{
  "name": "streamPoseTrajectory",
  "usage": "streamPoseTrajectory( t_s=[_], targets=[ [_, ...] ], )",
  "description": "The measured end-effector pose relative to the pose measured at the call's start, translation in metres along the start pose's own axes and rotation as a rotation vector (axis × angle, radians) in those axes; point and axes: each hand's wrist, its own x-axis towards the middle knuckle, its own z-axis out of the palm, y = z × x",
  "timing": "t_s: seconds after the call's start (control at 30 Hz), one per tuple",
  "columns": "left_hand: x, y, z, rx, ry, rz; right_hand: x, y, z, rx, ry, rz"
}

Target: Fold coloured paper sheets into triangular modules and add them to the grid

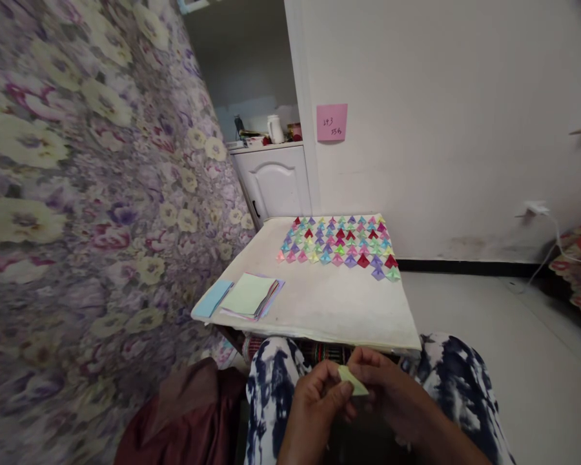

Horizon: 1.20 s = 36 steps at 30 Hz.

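A small piece of folded pale yellow-green paper (pixel 352 381) is held between both hands, above my lap. My left hand (pixel 319 394) pinches its left side, the thumb lying over the front. On the other side, my right hand (pixel 380 378) grips the upper right edge with thumb and fingers. Part of the paper is hidden behind the fingers. Beyond my hands, rows of small folded paper pieces (pixel 339 243) in many colours cover the back right of the table. A stack of square coloured paper sheets (pixel 249 294), pale green on top, lies at the table's front left.
The low table (pixel 329 310) has a cream cover, with a blue paper pad (pixel 213 298) at its left corner. A dark red cloth (pixel 184 413) lies at my left. Behind stand a white cabinet (pixel 281 181) and a wall bearing a pink note (pixel 332 123).
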Motion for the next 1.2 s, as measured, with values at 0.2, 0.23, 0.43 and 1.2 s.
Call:
streamPoseTrajectory(
  t_s=[0.2, 0.23, 0.43, 1.2],
  targets=[
    [0.002, 0.000, 0.001, -0.060, 0.015, 0.009, -0.001, 0.008, 0.002, 0.151, -0.019, 0.078],
    [0.002, 0.000, 0.000, -0.052, 0.014, 0.010, -0.001, 0.008, 0.003, 0.148, 0.004, 0.070],
    [0.000, 0.001, -0.003, -0.017, -0.017, 0.004, -0.001, 0.004, 0.012, -0.096, 0.093, -0.133],
    [-0.003, 0.016, 0.000, -0.004, 0.083, -0.047, -0.011, -0.006, 0.009, -0.604, 0.108, -0.281]
  ],
)
